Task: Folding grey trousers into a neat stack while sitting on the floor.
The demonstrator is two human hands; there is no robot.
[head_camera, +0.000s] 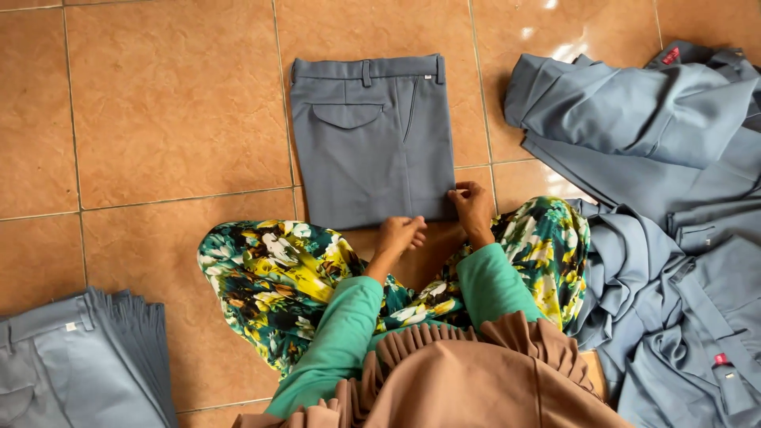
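Right hand (471,208) pinching near edge of folded grey trousers (371,139); left hand (400,235) loosely curled, touching it. Fold looks finished; probably needs lifting onto folded stack (79,357).

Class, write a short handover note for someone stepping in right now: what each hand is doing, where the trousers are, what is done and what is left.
Left hand: loosely curled, resting at the bottom edge of the folded grey trousers, holding nothing.
Right hand: fingertips on the lower right corner of the same trousers.
The trousers lie folded flat on the tiled floor, waistband away from the person.
Done: a neat stack of folded trousers at lower left.
Left: a loose heap of unfolded grey trousers on the right.
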